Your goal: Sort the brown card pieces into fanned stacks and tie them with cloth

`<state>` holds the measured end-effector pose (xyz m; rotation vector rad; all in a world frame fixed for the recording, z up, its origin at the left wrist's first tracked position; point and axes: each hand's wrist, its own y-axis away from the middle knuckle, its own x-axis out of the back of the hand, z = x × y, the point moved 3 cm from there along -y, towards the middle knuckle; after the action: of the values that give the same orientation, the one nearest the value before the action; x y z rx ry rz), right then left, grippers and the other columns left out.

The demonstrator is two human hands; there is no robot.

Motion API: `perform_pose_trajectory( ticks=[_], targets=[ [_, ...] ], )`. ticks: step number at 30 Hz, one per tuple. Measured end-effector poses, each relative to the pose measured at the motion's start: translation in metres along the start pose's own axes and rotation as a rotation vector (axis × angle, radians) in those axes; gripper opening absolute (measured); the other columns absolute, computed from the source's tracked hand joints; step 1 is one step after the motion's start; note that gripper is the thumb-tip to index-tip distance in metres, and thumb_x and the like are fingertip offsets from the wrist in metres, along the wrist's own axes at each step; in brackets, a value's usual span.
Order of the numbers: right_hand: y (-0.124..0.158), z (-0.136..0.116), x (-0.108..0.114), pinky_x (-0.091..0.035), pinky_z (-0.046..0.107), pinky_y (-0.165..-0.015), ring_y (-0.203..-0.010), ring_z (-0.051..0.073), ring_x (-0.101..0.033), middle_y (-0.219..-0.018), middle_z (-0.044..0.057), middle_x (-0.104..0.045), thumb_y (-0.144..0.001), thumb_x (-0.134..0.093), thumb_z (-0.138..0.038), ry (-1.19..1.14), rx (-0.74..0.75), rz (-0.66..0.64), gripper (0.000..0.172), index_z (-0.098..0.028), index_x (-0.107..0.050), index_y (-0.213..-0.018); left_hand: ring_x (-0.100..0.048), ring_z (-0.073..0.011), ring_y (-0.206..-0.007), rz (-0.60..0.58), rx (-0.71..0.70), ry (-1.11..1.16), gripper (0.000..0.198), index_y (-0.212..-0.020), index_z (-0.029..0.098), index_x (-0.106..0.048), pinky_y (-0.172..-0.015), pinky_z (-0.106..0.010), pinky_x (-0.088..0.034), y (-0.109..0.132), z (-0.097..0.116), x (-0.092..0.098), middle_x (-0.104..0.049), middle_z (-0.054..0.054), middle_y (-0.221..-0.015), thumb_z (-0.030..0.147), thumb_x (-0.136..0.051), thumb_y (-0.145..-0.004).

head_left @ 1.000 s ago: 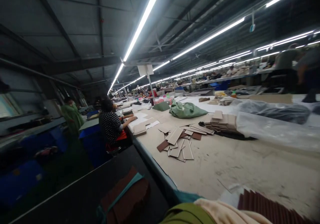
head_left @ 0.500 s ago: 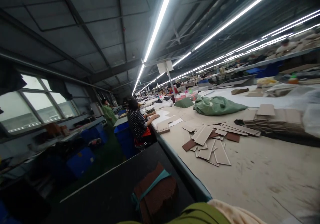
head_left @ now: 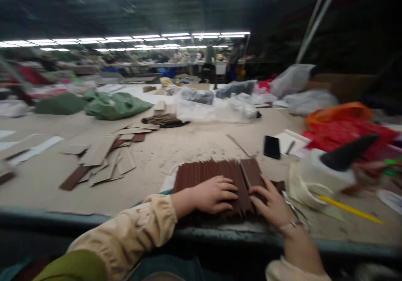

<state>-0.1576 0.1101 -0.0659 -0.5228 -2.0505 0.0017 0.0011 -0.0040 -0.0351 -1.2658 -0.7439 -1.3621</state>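
Observation:
A long row of thin dark brown strips [head_left: 201,174], packed side by side, lies at the front edge of the table. My left hand [head_left: 215,195] rests flat across the middle of the row with its fingers stretched out. At the row's right end, my right hand [head_left: 271,201] touches the last strips, its fingers spread. These end strips lean a little apart from the others. Part of a teal band [head_left: 166,192] shows at the row's left end. The undersides of both hands are hidden.
Loose beige and brown boards [head_left: 100,157] lie scattered to the left. A black phone [head_left: 271,147] is beyond my right hand. Rightward are a white container [head_left: 328,172], a tape roll [head_left: 315,195], a yellow stick [head_left: 351,210] and red plastic bags [head_left: 348,134]. Green cloth [head_left: 117,105] lies farther back.
The view has swung right, from the aisle and a seated co-worker to the table. Both my hands, out of view before, now show on the brown strips.

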Motion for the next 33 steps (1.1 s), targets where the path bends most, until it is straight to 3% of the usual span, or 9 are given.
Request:
perform_pose_trajectory(
  ticks=[2, 4, 11, 20, 29, 33],
  targets=[
    [0.019, 0.010, 0.015, -0.040, 0.045, -0.103, -0.125, 0.028, -0.047, -0.147, 0.009, -0.033, -0.082, -0.058, -0.026, 0.006, -0.086, -0.015, 0.012, -0.022, -0.068, -0.089, -0.042, -0.0257, -0.130, 0.034, -0.010, 0.057, 0.039, -0.124, 0.018, -0.057, -0.111, -0.044, -0.032, 0.004, -0.012, -0.003, -0.058, -0.009, -0.130, 0.038, -0.047, -0.093],
    [0.020, 0.009, 0.016, -0.038, 0.044, -0.105, -0.129, 0.028, -0.042, -0.149, 0.008, -0.030, -0.080, -0.057, -0.024, -0.031, -0.124, -0.015, 0.013, -0.023, -0.069, -0.087, -0.040, -0.0250, -0.131, 0.036, -0.016, 0.083, 0.038, -0.125, 0.018, -0.056, -0.111, -0.045, -0.031, 0.008, -0.017, -0.004, -0.057, -0.010, -0.131, 0.036, -0.047, -0.093],
    [0.012, 0.005, 0.010, -0.034, 0.042, -0.107, -0.134, 0.026, -0.037, -0.150, 0.007, -0.029, -0.078, -0.059, -0.024, -0.096, -0.116, 0.000, 0.014, -0.023, -0.069, -0.087, -0.040, -0.0249, -0.128, -0.006, 0.035, 0.049, 0.038, -0.127, 0.019, -0.054, -0.110, -0.046, -0.032, 0.004, -0.007, -0.001, -0.054, -0.011, -0.130, 0.035, -0.044, -0.094],
    [0.013, 0.002, 0.014, -0.031, 0.043, -0.110, -0.136, 0.028, -0.033, -0.152, 0.006, -0.026, -0.075, -0.061, -0.024, -0.080, -0.140, -0.019, 0.016, -0.024, -0.069, -0.089, -0.042, -0.0256, -0.120, -0.004, 0.003, 0.014, 0.038, -0.128, 0.026, -0.055, -0.107, -0.046, -0.034, 0.000, -0.008, -0.003, -0.053, -0.011, -0.124, 0.033, -0.046, -0.092],
    [0.015, -0.002, 0.011, -0.036, 0.049, -0.104, -0.134, 0.032, -0.036, -0.151, 0.011, -0.025, -0.074, -0.067, -0.045, -0.011, -0.190, -0.035, 0.027, -0.024, -0.065, -0.091, -0.041, -0.0270, -0.121, -0.021, 0.031, 0.009, 0.036, -0.125, 0.026, -0.058, -0.106, -0.048, -0.033, -0.001, -0.007, -0.003, -0.051, -0.011, -0.124, 0.034, -0.045, -0.092],
    [0.014, -0.003, 0.008, -0.037, 0.051, -0.102, -0.132, 0.033, -0.037, -0.151, 0.011, -0.025, -0.071, -0.070, -0.046, 0.017, -0.188, -0.020, 0.030, -0.024, -0.063, -0.090, -0.041, -0.0270, -0.122, -0.007, 0.032, 0.009, 0.036, -0.125, 0.026, -0.057, -0.107, -0.048, -0.032, 0.000, -0.007, -0.004, -0.051, -0.011, -0.123, 0.033, -0.046, -0.091]
  ],
)
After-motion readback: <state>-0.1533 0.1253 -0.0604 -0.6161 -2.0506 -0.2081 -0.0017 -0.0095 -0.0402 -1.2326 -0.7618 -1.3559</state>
